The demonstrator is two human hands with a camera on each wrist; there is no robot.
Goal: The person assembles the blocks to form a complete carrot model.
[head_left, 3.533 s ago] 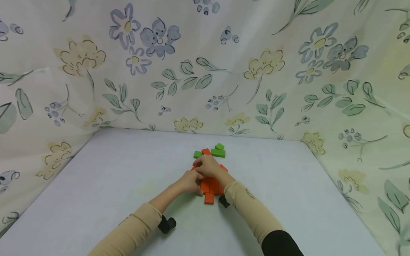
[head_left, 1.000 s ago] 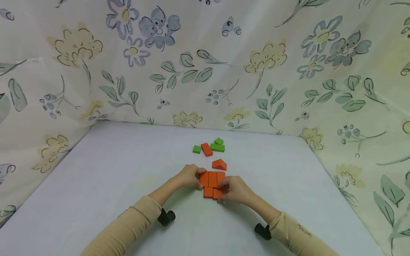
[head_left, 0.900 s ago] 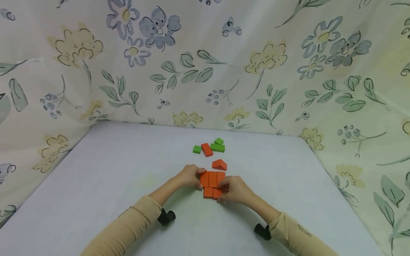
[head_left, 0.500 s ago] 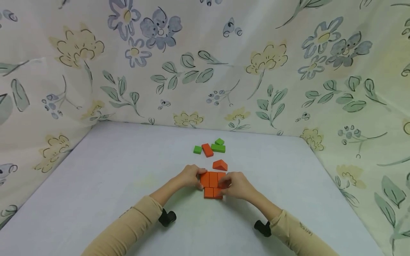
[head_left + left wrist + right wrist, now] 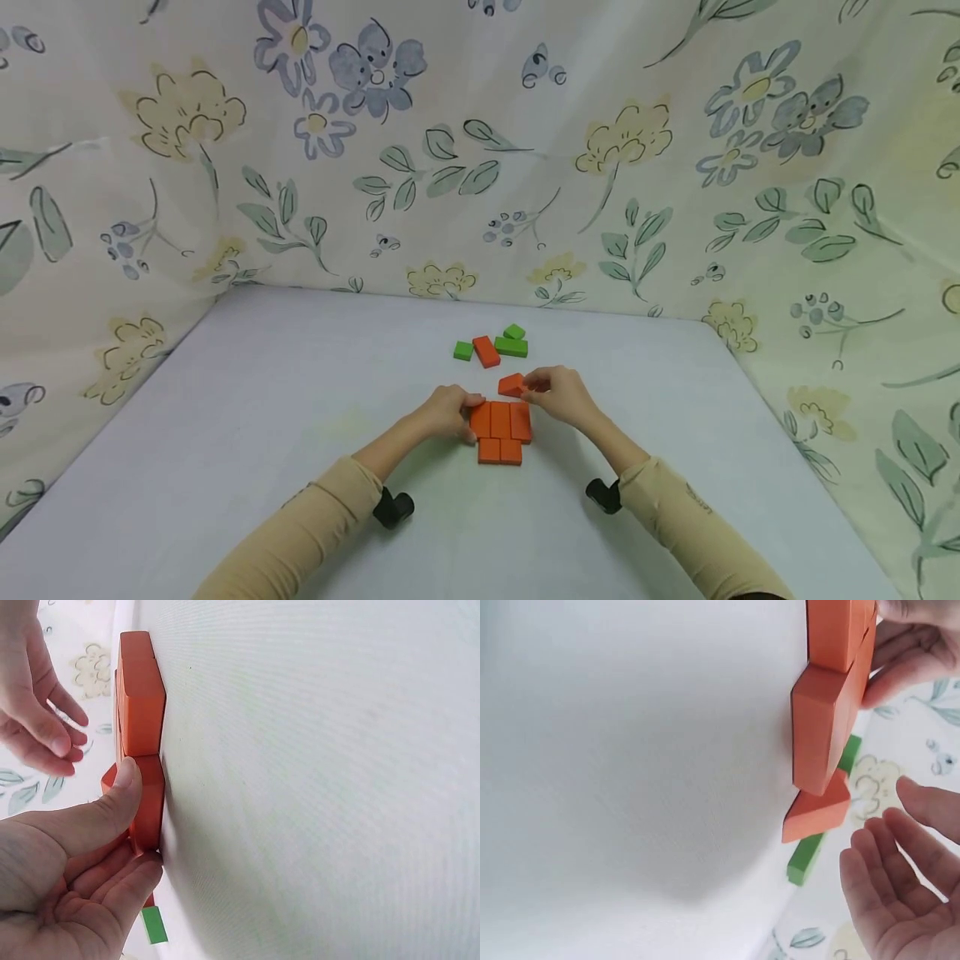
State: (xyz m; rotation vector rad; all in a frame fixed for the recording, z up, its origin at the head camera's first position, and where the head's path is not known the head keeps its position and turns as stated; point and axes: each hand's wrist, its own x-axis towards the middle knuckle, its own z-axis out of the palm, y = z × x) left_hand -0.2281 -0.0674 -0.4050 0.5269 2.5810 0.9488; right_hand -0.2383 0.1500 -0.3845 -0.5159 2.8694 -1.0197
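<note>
Five flat orange blocks lie close together on the table, three longer ones behind two shorter ones, among them the right-hand block (image 5: 520,422). My left hand (image 5: 447,412) grips the left long block (image 5: 480,420), thumb at one end and fingers at the other, as the left wrist view shows. A sloped orange block (image 5: 511,384) lies just behind the group. My right hand (image 5: 561,395) hovers over its right end, partly hiding it. In the right wrist view the fingers (image 5: 885,859) are spread loosely with nothing between them, apart from the sloped orange block (image 5: 819,809).
Farther back lie a tilted orange block (image 5: 487,352), a small green block (image 5: 463,351), a long green block (image 5: 512,347) and a pointed green block (image 5: 514,332). A floral cloth (image 5: 450,167) rises behind the white table (image 5: 300,400).
My right hand has let go of the front right blocks and moved back to the sloped block. The left hand stays at its block. Earlier, both hands were together over the blocks.
</note>
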